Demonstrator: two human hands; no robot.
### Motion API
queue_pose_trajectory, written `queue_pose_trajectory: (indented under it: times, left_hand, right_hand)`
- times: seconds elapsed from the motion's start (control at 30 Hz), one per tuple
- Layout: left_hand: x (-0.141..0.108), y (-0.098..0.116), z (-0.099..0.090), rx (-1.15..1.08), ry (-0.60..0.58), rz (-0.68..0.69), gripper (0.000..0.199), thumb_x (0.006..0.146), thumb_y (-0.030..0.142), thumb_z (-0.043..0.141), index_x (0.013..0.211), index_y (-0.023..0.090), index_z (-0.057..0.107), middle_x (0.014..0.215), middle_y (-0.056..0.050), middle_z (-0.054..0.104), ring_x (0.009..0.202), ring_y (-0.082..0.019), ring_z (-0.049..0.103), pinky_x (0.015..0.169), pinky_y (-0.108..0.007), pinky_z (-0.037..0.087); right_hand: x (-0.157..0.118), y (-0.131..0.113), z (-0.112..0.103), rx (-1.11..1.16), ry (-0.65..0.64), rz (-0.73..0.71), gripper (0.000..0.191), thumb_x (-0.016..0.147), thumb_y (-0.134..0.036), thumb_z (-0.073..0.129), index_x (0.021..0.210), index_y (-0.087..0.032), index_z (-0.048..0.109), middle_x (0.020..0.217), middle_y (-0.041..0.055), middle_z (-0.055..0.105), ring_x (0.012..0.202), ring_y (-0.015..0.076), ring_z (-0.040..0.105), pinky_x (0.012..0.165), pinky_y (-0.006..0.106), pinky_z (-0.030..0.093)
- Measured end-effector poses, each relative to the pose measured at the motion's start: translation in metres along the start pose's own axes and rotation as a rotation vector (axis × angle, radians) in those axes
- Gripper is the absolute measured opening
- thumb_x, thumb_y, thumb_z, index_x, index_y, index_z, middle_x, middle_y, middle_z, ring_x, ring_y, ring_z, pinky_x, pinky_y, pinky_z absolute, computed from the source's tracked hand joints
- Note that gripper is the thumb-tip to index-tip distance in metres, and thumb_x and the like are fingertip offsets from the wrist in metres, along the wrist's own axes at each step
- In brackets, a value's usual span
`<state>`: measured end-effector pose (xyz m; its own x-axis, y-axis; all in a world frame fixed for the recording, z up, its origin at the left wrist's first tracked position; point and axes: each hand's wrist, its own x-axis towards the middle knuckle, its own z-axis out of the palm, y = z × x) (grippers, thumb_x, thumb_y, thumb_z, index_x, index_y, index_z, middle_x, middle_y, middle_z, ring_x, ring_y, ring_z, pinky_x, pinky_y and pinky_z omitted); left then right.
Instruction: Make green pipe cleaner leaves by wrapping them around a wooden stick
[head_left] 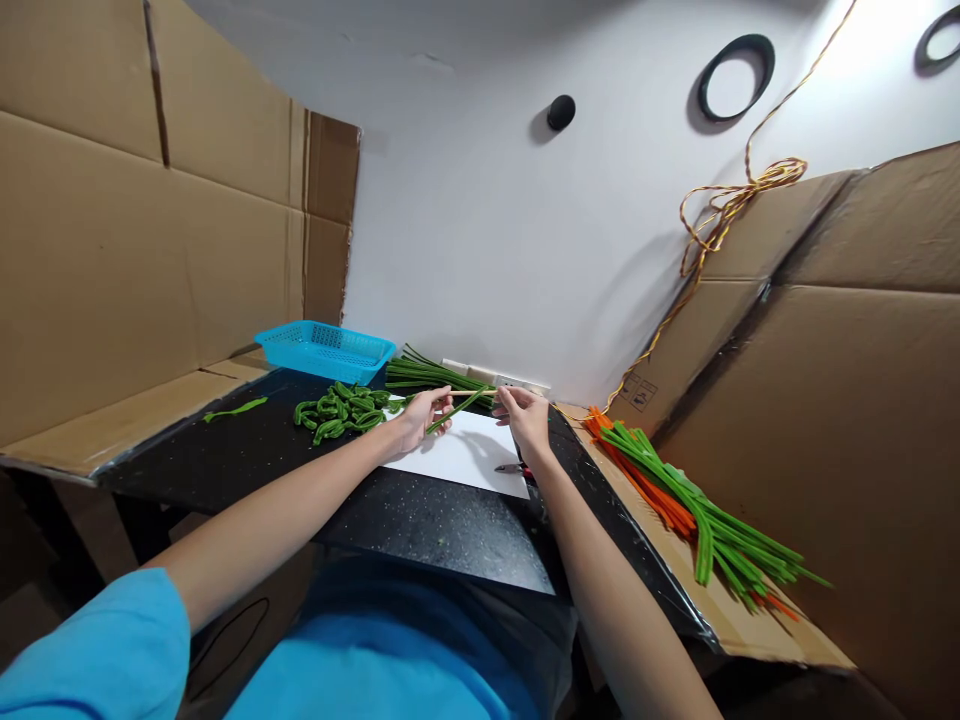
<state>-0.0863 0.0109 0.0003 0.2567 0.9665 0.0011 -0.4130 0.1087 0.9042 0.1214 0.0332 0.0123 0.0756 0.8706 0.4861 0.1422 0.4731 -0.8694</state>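
Above a white sheet [465,452] on the black speckled table, a thin pale stick [474,393] spans between my two hands. My left hand [427,418] is closed around its left end, and a green fuzzy stem [459,408] slants down from the stick beside these fingers. My right hand [523,412] pinches the stick's right end. Pliers [513,468] with red handles lie at the sheet's right edge, partly hidden by my right wrist. Left of my left hand sits a pile of curled green fuzzy pieces [341,410].
A blue basket [326,350] stands at the back left, beside a bundle of dark green stems [427,372]. One light green piece [236,409] lies far left. Bright green [705,510] and orange stems [660,495] rest on cardboard at right. Cardboard walls flank the table.
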Motion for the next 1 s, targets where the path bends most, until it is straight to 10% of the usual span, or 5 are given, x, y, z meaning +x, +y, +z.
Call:
queue_pose_trajectory:
  times: [0.23,0.4,0.6,0.77,1.0]
  left_hand:
    - [0.006,0.002,-0.005,0.059,0.098,0.123,0.034,0.093,0.046,0.064,0.076,0.018,0.055,0.060,0.004,0.049,0.046,-0.011,0.054,0.045,-0.023,0.040]
    - [0.010,0.001,-0.006,0.062,0.171,0.232,0.034,0.091,0.043,0.069,0.075,0.017,0.055,0.061,0.004,0.050,0.045,-0.008,0.052,0.046,-0.021,0.041]
    - [0.008,0.001,-0.006,0.124,0.197,0.214,0.018,0.093,0.030,0.059,0.081,0.016,0.058,0.071,0.001,0.055,0.046,-0.009,0.056,0.042,-0.021,0.037]
    - [0.005,0.001,-0.002,0.233,0.109,0.166,0.018,0.095,0.035,0.053,0.101,0.019,0.059,0.096,-0.007,0.065,0.057,-0.016,0.069,0.047,-0.025,0.048]
    - [0.002,-0.009,0.005,0.291,0.021,0.032,0.026,0.098,0.037,0.049,0.087,0.016,0.060,0.076,-0.006,0.064,0.045,-0.013,0.059,0.039,-0.022,0.040]
  right_hand:
    - [-0.006,-0.006,-0.002,-0.117,-0.199,-0.003,0.058,0.081,-0.073,0.063,0.071,-0.016,0.064,0.056,-0.0004,0.058,0.041,0.0109,0.049,0.039,0.024,0.041]
    - [-0.015,-0.011,0.001,-0.632,-0.457,-0.249,0.042,0.100,-0.049,0.050,0.074,-0.019,0.064,0.060,-0.0001,0.062,0.051,0.0118,0.051,0.054,0.023,0.033]
    - [-0.018,-0.015,0.006,-1.014,-0.285,-0.348,0.029,0.107,-0.033,0.038,0.102,-0.023,0.065,0.072,0.0017,0.067,0.060,0.0175,0.057,0.057,0.026,0.024]
    - [-0.022,-0.027,0.001,-0.942,-0.024,-0.509,0.039,0.109,-0.037,0.029,0.108,-0.021,0.065,0.079,0.0062,0.071,0.065,0.0203,0.064,0.061,0.026,0.034]
    - [-0.039,-0.046,0.011,-0.750,-0.011,-0.713,0.041,0.108,-0.035,0.031,0.126,-0.020,0.065,0.103,0.0131,0.076,0.085,0.0220,0.071,0.075,0.029,0.049]
